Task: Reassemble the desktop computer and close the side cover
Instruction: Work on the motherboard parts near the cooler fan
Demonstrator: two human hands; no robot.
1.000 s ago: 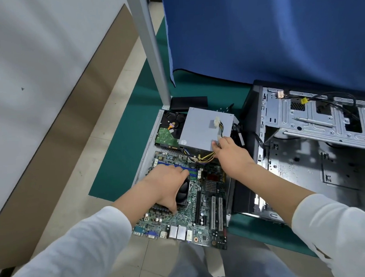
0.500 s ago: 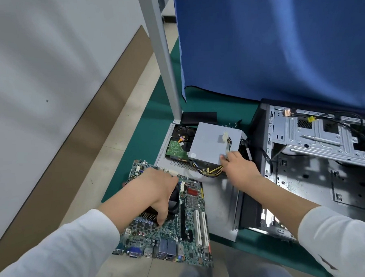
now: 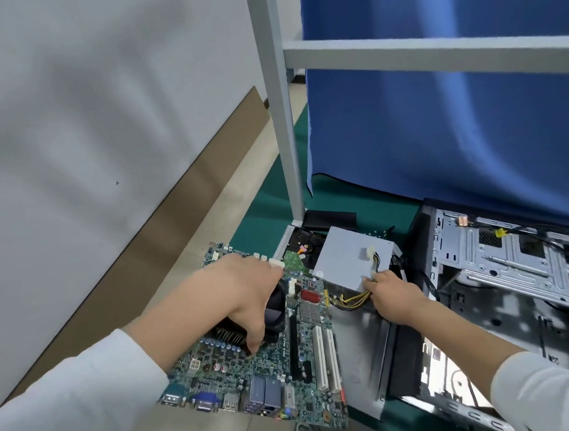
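A green motherboard [image 3: 303, 371] is lifted off the floor, held by my left hand [image 3: 247, 292], whose fingers curl round its black CPU cooler [image 3: 276, 308]. My right hand [image 3: 396, 295] rests at the near edge of the grey power supply [image 3: 347, 255] and grips its yellow and black cables [image 3: 352, 299]. The power supply sits on the grey side cover [image 3: 357, 349], which lies flat on the green mat. The open computer case [image 3: 513, 270] lies on its side at the right, its bay empty.
A hard drive [image 3: 302, 247] lies beside the power supply. A grey metal frame post [image 3: 282, 117] stands just behind them, with a blue curtain [image 3: 435, 111] to the right. A white wall runs along the left; tiled floor lies below the motherboard.
My left hand has lifted the motherboard up and to the left, off the side cover. My right hand has stayed at the power supply cables.
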